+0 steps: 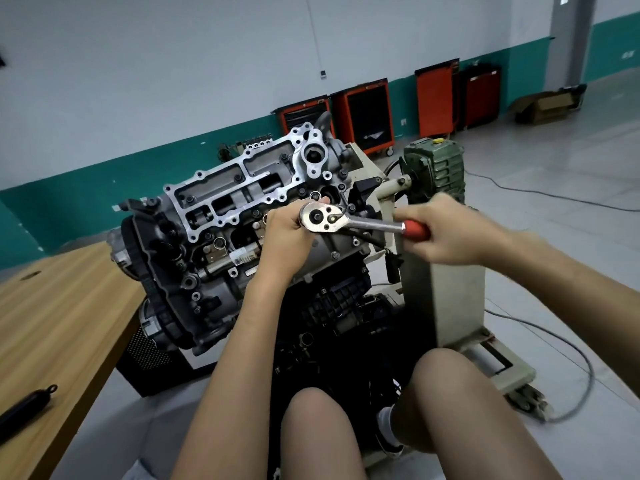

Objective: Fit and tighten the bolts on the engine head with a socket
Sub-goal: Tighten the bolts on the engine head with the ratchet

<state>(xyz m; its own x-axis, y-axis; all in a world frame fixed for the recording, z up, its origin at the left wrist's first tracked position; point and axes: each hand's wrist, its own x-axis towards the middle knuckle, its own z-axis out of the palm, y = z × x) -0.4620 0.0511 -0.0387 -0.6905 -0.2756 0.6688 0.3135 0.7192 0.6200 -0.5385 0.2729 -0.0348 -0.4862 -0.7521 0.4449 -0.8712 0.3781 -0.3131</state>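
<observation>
Ratchet: one, chrome head over the near right end of the engine head, red grip at the far end of its handle.
Long axis: handle runs from the chrome head out to the right, about level, dipping slightly toward the near side.
Left hand: fingers curled round the left side of the ratchet's chrome head, steadying it on the engine.
Right hand: wrapped round the red grip, blurred; likely the hand that swings the handle.
Key relation: pivot sits at the left hand and the lever end at the right hand, so the swing goes round the chrome head.
Socket and bolt: hidden under the chrome head, cannot tell how well seated.
Engine head: one, silver frame on top, tilted on its stand.
Other bolts: dark heads dotted along the frame, too small to count surely.
Step, judged: tightening one bolt, more probably to go.
Table: one, wooden, left; one black cylinder lies on it.
Tool carts: four, red, by the far wall.
</observation>
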